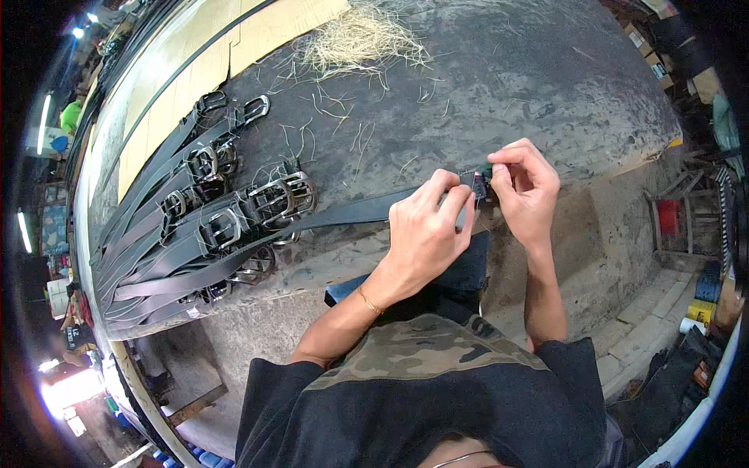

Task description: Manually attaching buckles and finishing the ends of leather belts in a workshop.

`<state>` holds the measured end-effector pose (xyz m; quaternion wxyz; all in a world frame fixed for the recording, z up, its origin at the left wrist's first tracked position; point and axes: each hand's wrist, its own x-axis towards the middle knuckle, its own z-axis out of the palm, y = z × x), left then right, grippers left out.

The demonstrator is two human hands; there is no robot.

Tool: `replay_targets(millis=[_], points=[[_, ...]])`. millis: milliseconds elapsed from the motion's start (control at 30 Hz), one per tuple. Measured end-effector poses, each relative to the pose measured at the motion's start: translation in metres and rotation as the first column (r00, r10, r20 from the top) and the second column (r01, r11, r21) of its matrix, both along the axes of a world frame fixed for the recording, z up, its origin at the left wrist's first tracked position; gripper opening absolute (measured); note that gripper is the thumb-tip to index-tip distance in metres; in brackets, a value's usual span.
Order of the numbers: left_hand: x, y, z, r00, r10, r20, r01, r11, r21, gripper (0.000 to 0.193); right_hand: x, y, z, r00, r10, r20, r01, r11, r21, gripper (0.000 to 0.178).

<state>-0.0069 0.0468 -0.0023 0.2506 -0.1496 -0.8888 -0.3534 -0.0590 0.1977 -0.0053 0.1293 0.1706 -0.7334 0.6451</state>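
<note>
A dark leather belt (347,213) stretches from the pile at left to my hands near the table's front edge. My left hand (425,226), with a thin bracelet at the wrist, is closed on the belt close to its end. Beside it my right hand (527,191) pinches with thumb and forefinger at a small dark greenish bit that I cannot make out. A dark piece at the belt's end (479,186) shows between the two hands; fingers partly hide it. Several more belts with metal buckles (222,226) lie heaped at left.
A loose heap of pale thread ends (363,43) lies at the far side of the dark worktable (530,86), with stray strands scattered nearer. Cardboard sheets (195,86) cover the far left. At right, below the table edge, stands a wooden frame (679,226) with something red.
</note>
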Motion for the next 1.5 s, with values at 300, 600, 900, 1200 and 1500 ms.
replay_targets(millis=[300, 600, 900, 1200, 1500], points=[[-0.001, -0.002, 0.001, 1.0, -0.004, 0.02, 0.003, 0.999, 0.038, 0.014, -0.004, -0.001, -0.003, 0.998, -0.04, -0.043, 0.043, 0.996, 0.079, 0.013], [0.0, -0.002, 0.0, 1.0, 0.002, 0.016, -0.003, 0.998, 0.062, 0.013, -0.003, -0.001, -0.004, 0.998, -0.037, -0.048, 0.044, 0.99, 0.138, 0.012], [-0.004, 0.0, 0.003, 0.997, 0.028, 0.074, -0.034, 0.996, 0.078, 0.012, -0.005, 0.007, -0.002, 0.992, 0.0, 0.123, 0.02, 0.986, -0.164, 0.009], [0.003, -0.002, 0.0, 0.999, -0.026, -0.018, 0.027, 0.999, 0.028, 0.017, -0.009, 0.007, -0.008, 0.989, 0.04, 0.143, 0.003, 0.956, -0.292, 0.008], [0.021, -0.016, -0.002, 0.994, -0.102, -0.035, 0.102, 0.995, -0.002, 0.02, -0.009, 0.007, -0.008, 0.991, 0.025, 0.134, 0.012, 0.963, -0.269, 0.007]])
